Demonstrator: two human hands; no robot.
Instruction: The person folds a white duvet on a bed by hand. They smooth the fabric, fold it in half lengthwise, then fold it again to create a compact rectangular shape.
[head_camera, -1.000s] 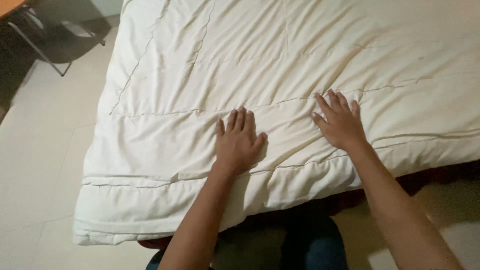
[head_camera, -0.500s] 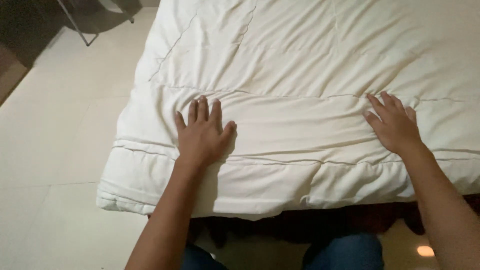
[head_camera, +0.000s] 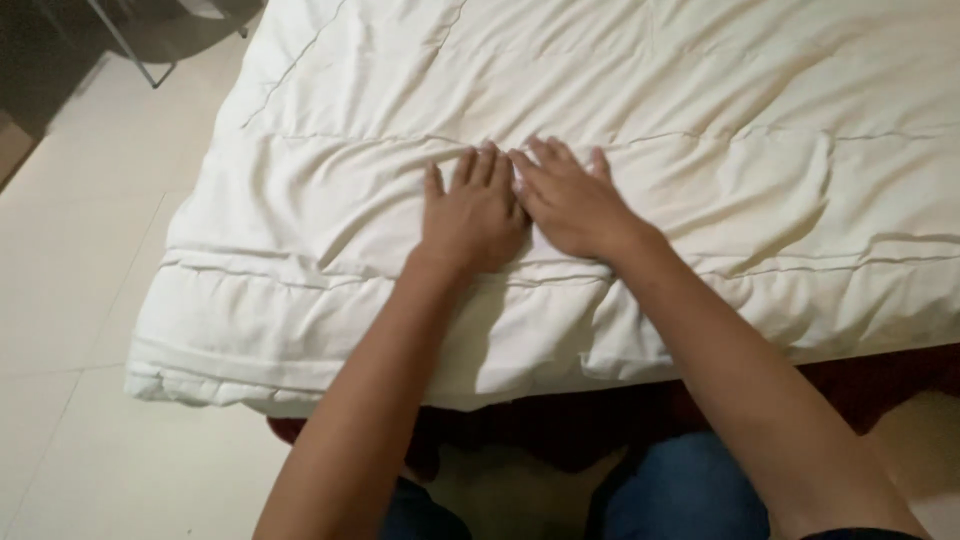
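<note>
My left hand (head_camera: 473, 215) and right hand (head_camera: 573, 205) lie flat, fingers spread, side by side and touching, holding nothing, pressed on the white quilted comforter (head_camera: 700, 130) near the bed's foot edge. I judge this a smoothing pass; next calls for sweeping both palms apart over the wrinkles.

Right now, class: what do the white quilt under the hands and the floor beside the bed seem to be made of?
White quilt: soft matte fabric, probably cotton or a blend, with padding; stitched lines, puffy panels and creases show it. Floor: pale glossy tile, likely ceramic; thin joint lines cross it. Left hand and right hand lie flat on the quilt.
</note>
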